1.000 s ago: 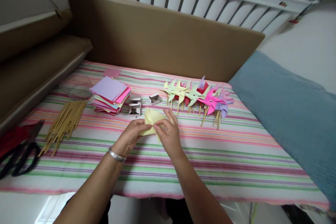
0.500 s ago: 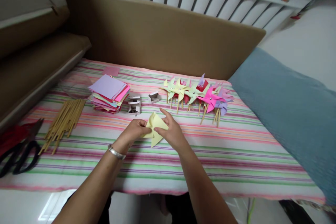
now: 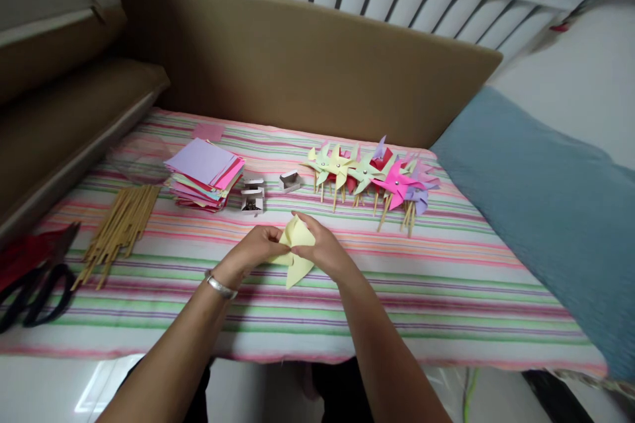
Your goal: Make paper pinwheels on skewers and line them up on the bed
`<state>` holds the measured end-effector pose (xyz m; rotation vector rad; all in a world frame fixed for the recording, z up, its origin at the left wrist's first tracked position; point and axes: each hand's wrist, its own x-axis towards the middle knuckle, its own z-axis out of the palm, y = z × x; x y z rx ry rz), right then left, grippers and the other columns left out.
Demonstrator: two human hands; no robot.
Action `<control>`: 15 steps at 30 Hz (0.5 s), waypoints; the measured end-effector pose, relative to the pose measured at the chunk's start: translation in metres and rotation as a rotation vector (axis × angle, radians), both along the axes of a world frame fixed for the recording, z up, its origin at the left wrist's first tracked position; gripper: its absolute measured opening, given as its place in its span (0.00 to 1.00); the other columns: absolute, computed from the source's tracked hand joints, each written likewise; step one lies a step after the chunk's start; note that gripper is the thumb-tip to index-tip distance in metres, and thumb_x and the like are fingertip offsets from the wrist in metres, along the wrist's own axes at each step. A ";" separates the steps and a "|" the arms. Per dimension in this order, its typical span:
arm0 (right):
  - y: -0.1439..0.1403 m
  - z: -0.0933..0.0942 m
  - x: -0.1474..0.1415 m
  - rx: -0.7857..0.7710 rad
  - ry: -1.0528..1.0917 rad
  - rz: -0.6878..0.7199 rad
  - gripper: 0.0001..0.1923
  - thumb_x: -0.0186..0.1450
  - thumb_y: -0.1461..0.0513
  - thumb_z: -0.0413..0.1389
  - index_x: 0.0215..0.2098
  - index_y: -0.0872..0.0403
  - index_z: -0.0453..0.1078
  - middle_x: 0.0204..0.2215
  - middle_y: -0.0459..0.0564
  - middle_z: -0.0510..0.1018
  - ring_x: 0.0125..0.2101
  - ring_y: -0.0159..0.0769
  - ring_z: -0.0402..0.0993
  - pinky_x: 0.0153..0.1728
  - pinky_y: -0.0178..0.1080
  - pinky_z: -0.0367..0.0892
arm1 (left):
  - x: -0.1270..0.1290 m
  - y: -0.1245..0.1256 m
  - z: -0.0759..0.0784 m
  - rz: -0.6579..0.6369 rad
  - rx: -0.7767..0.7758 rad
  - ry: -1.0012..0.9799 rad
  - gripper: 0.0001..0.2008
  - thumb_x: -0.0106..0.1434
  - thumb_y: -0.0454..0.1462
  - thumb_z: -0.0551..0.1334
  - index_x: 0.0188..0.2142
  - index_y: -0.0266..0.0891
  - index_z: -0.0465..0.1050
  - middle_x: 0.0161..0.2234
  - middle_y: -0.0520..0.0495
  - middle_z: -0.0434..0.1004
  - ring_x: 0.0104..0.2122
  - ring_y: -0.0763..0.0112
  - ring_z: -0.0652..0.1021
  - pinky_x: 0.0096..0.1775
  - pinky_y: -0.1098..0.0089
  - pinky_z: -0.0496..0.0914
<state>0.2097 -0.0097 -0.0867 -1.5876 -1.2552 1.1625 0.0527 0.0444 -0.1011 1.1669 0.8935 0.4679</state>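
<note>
A pale yellow paper piece (image 3: pixel 296 250), partly folded into pinwheel flaps, is held between both hands just above the striped cloth (image 3: pixel 446 291). My left hand (image 3: pixel 253 252), with a silver bracelet on the wrist, pinches its left side. My right hand (image 3: pixel 322 248) pinches the flaps together at the paper's centre. Behind the hands lie two small white boxes (image 3: pixel 252 197) and a third small box (image 3: pixel 290 180).
Finished paper pinwheels (image 3: pixel 370 178) on sticks lie in a row at the back right. A stack of coloured paper squares (image 3: pixel 204 172) and a bundle of wooden sticks (image 3: pixel 119 228) lie to the left. Black scissors (image 3: pixel 34 291) rest at the far left edge. A blue cushion (image 3: pixel 546 211) borders the right.
Both hands have drawn slightly nearer with the yellow paper, and its flaps have been folded inward toward the centre, where my right fingers now pinch them.
</note>
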 end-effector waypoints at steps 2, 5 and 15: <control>0.003 -0.005 0.001 -0.003 0.091 -0.081 0.38 0.47 0.66 0.59 0.57 0.47 0.60 0.46 0.47 0.73 0.39 0.39 0.71 0.37 0.38 0.67 | -0.003 0.003 0.004 0.093 -0.046 -0.065 0.11 0.43 0.38 0.69 0.28 0.35 0.74 0.22 0.52 0.73 0.23 0.74 0.71 0.28 0.72 0.62; 0.007 -0.013 0.002 0.026 0.204 -0.276 0.41 0.46 0.64 0.62 0.58 0.49 0.58 0.47 0.49 0.73 0.42 0.41 0.71 0.38 0.39 0.68 | -0.004 0.003 0.006 0.175 -0.137 -0.222 0.15 0.47 0.41 0.68 0.35 0.38 0.75 0.29 0.49 0.77 0.31 0.69 0.75 0.36 0.68 0.67; 0.010 -0.015 -0.020 0.144 0.510 -0.509 0.45 0.45 0.62 0.63 0.60 0.52 0.53 0.44 0.51 0.75 0.40 0.42 0.74 0.39 0.41 0.70 | 0.022 -0.015 -0.006 0.301 -0.218 -0.438 0.14 0.47 0.37 0.70 0.33 0.33 0.78 0.31 0.45 0.81 0.30 0.69 0.77 0.36 0.71 0.68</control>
